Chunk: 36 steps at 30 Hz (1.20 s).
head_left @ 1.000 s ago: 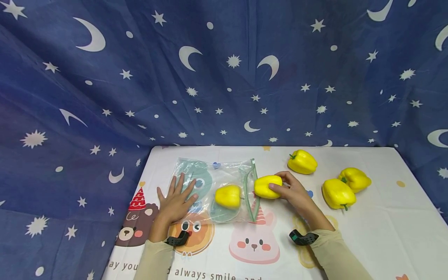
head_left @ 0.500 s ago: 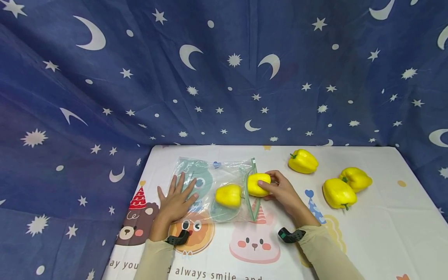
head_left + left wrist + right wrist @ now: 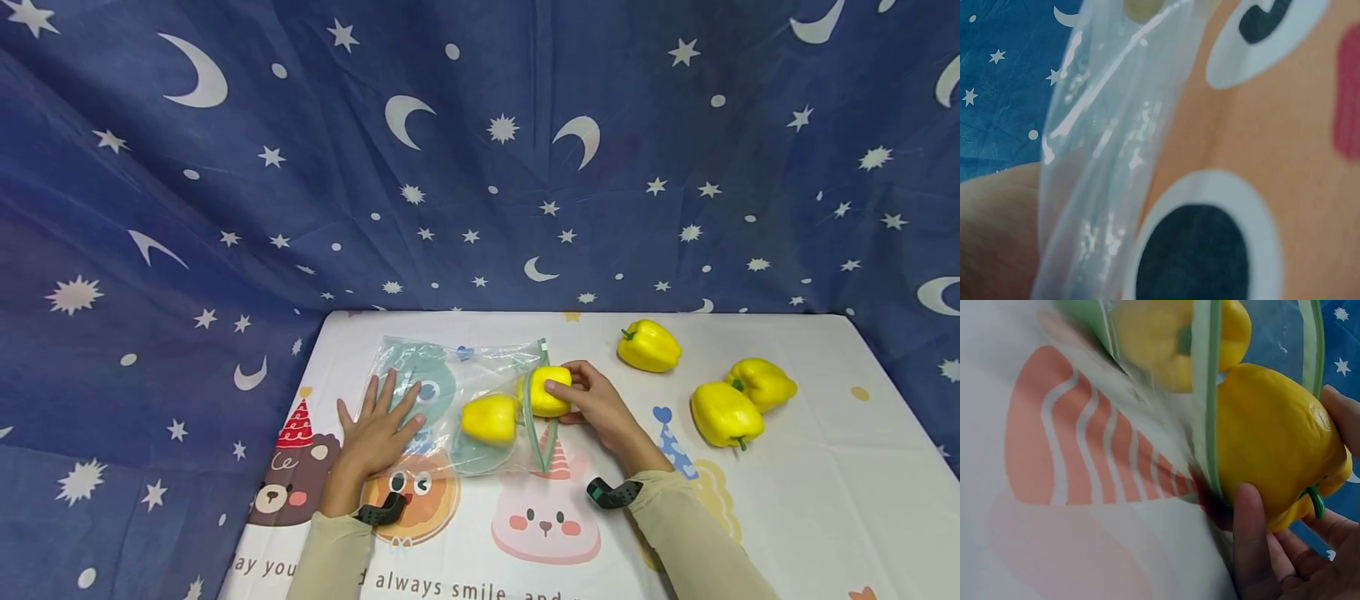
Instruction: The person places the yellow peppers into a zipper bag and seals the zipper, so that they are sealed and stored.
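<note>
A clear zip bag [image 3: 480, 367] with a green-edged mouth lies flat on the table, its opening toward the right. One yellow bell pepper [image 3: 489, 420] rests inside it. My left hand [image 3: 378, 436] presses the bag's left part with fingers spread. In my right hand [image 3: 600, 410] a second yellow bell pepper [image 3: 551, 392] is gripped between thumb and fingers, partly through the bag's mouth. The right wrist view shows the green zip edge [image 3: 1205, 394] across the held pepper [image 3: 1279, 437], its green stem facing the palm. The left wrist view shows mostly bag film [image 3: 1104, 144].
Three more yellow peppers lie to the right: one near the back [image 3: 649, 346], and a touching pair made of a front pepper [image 3: 725, 415] and a rear pepper [image 3: 763, 385]. A printed white cloth [image 3: 832, 500] covers the table. Behind hangs a blue starry curtain [image 3: 465, 167].
My right hand has moved left with its pepper, from just outside the bag's mouth to partly inside it. My left hand and the other peppers stay in place.
</note>
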Tool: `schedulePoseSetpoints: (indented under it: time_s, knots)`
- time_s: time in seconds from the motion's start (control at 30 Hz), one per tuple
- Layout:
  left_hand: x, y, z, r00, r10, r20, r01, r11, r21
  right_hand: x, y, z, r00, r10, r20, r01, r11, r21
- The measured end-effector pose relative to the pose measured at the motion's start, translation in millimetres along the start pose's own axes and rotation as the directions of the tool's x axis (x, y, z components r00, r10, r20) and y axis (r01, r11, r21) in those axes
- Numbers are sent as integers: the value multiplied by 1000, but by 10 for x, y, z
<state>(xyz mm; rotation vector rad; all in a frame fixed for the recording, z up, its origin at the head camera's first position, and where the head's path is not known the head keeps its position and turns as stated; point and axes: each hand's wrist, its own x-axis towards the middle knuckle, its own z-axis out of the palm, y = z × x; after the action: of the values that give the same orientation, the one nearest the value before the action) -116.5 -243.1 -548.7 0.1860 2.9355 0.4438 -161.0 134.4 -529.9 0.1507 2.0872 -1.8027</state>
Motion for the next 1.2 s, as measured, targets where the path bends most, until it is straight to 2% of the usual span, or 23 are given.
schedulePoseSetpoints:
  time_s: [0.2, 0.43, 0.53, 0.83, 1.0, 1.2]
  knots:
    - [4, -5, 9, 1000, 1, -3, -1, 1000, 10, 13, 31, -28, 999, -5, 43, 6, 1000, -19]
    - [-1, -2, 6, 1000, -1, -1, 1, 1000, 6, -15, 54, -143, 989, -4, 148, -13, 993, 114]
    - [-1, 3, 5, 1000, 0, -4, 0, 1000, 8, -10, 77, -153, 989, -28, 144, 9, 991, 133]
    - [-8, 23, -16, 1000, -5, 4, 5, 1000, 7, 9, 130, -135, 995, -65, 70, 58, 994, 94]
    - [-10, 20, -16, 1000, 0, -2, 0, 1000, -5, 11, 156, -178, 996, -61, 65, 52, 989, 137]
    - [-13, 13, -9, 1000, 2, -5, -2, 1000, -16, 13, 172, -194, 994, -64, 86, 52, 989, 137]
